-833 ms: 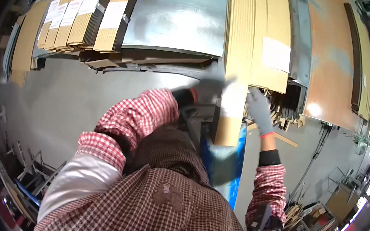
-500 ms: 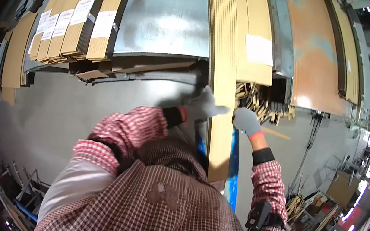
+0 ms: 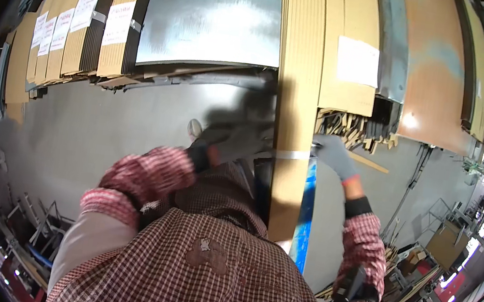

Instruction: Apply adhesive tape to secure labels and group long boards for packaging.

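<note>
A long bundle of tan cardboard strips (image 3: 297, 109) runs away from my body, its near end close to my apron. Across its top lies a narrow, pale, shiny band of tape (image 3: 291, 155). Against the bundle's right edge is my right hand (image 3: 337, 156) in a grey glove, fingers closed where the tape comes over that side. My left hand (image 3: 241, 145), also gloved, is beside the left edge near the tape's other side. Shadow and motion blur hide its fingers. Under the near part of the bundle shows a blue support (image 3: 304, 220).
More labelled cardboard bundles (image 3: 118, 25) stand at the far left beside a shiny metal sheet (image 3: 213, 22). Another bundle with a white label (image 3: 356, 62) lies right of mine, with a rust-brown panel (image 3: 435, 72) beyond it. Scrap strips (image 3: 355, 129) pile below. Racks and boxes (image 3: 424, 254) fill the right.
The pale tape now crosses the bundle, where it did not show before. My left hand has moved left and off the bundle's top; my right hand has shifted slightly right.
</note>
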Available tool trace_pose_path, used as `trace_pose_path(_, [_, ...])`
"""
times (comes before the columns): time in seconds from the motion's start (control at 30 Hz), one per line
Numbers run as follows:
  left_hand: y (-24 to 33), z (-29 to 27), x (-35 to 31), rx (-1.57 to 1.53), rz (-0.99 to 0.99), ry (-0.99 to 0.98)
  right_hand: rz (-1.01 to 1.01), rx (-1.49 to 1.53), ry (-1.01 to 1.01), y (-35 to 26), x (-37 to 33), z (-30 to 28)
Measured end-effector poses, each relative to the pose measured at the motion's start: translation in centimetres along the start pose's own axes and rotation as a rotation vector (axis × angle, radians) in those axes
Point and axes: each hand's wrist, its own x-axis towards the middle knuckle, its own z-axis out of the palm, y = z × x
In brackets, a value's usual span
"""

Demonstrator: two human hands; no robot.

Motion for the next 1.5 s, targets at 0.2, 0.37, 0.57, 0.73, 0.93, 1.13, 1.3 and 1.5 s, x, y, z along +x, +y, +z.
trace_pose_path(0.2, [2.1,-0.3,6.4,0.409,-0.224,-0.31,0.138,0.385,0.51,2.4,1.7,5.6])
trace_pose_path(0.37, [5.3,-0.9,1.9,0.445,-0.148,-0.183,0.472,-0.201,0.457,-12.1,-2.3,7.3])
trace_pose_path(0.57, [3.7,-0.8,-1.2,0.302,0.587,-0.438,0.322,-0.243,0.705,-11.6,-2.4,9.3])
trace_pose_path(0.73, [7.3,5.3,3.5,0.834,0.478,-0.071,0.432,0.54,0.359,-9.6,-5.1,3.5])
trace_pose_path(0.93, [3.7,6.6,4.0,1.001,0.608,0.169,0.298,0.114,0.056,-9.7,-4.4,-2.9])
trace_pose_path(1.13, [5.4,8.5,3.0,1.223,0.561,0.21,-0.008,-0.698,-0.344,5.0,0.3,-2.0])
trace_pose_path(1.3, [8.0,0.9,5.2,0.841,0.222,0.489,0.134,-0.513,-0.005,7.4,1.1,0.2])
trace_pose_path(1.5, [0.2,7.9,-0.6,1.093,0.012,-0.19,-0.134,-0.392,-0.295,-0.9,-2.5,0.0])
